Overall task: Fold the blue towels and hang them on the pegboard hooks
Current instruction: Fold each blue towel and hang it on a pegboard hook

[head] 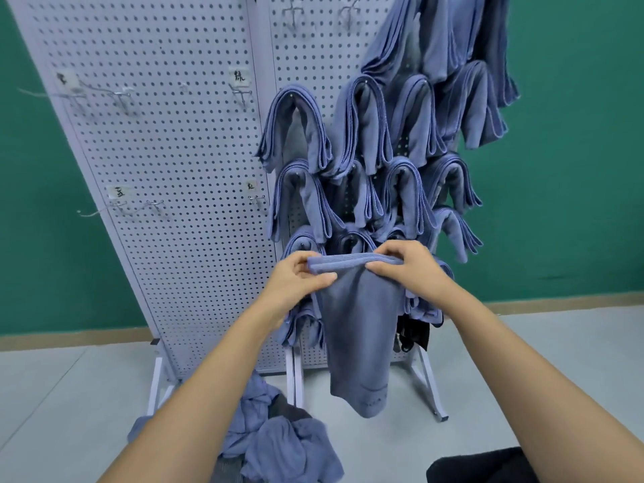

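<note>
— What kind of place is it?
— A plain workroom, I think: green wall [575, 169], grey floor [69, 395], a free-standing white pegboard [167, 169] with handwritten labels [239, 75] above its hooks [241, 95].

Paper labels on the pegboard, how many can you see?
4 labels, all on the left board: top left, top right, lower left, lower right beside the towels. The hanging towels may hide others.

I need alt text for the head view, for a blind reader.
The left hand and right hand pinch the folded top edge of a blue towel before a white pegboard. Folded towels hang on its right panel; crumpled towels lie on the floor.
</note>
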A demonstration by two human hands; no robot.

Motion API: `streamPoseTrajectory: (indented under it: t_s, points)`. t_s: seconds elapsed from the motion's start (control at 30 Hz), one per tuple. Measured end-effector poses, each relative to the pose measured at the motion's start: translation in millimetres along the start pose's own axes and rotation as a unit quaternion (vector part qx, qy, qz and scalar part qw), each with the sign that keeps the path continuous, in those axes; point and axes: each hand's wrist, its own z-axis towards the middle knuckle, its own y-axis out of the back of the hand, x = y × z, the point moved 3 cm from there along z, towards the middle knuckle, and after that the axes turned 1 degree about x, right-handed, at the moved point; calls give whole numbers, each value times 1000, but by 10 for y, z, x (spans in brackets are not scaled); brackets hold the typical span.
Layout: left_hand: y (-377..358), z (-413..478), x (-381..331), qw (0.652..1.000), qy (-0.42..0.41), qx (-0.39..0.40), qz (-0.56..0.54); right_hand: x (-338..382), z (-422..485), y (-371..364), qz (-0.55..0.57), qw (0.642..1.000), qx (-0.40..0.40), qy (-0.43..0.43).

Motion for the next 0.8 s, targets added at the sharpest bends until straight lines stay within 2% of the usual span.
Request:
streamPoseTrajectory:
  t_s: [0.1,0.23,0.4,0.5,0.63,0.8]
  points:
    - [-74,137,-211,998,-30,-20,57,62,57,222,-17,1000,-1,-6]
    - [-203,271,-551,998,-56,5,38,97,88,552,-37,999,-6,-24]
    - [-486,344,-797,994,-71,79,14,283,158,654,-108,989,96,-9]
    - [-484,373,-830,997,-56,53,-26,361,227,626,-130,986,105,-7]
    - [-325,381,-773,997,-24,-18,-65,521,328,524,-136,989,54,10]
    - [-153,302,-387,992,30,-60,-107,774,478,483,-166,985,45,22]
